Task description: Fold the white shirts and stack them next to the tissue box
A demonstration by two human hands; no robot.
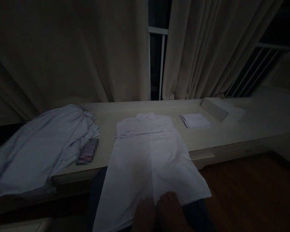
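Observation:
A white collared shirt (148,154) lies flat on the pale wooden ledge (232,133), collar toward the curtains, sleeves folded across the chest. Its lower part hangs off the front edge over my lap. My left hand (143,214) and my right hand (171,209) rest side by side on the shirt's bottom hem, fingers bent onto the cloth. The room is dim, so I cannot tell how firmly they pinch it.
A loose heap of white garments (38,148) covers the ledge's left end, a small dark item (87,151) beside it. A folded white cloth (195,120) and a flat white box (222,109) sit at right. Curtains (87,51) hang behind; wooden floor (251,193) lies right.

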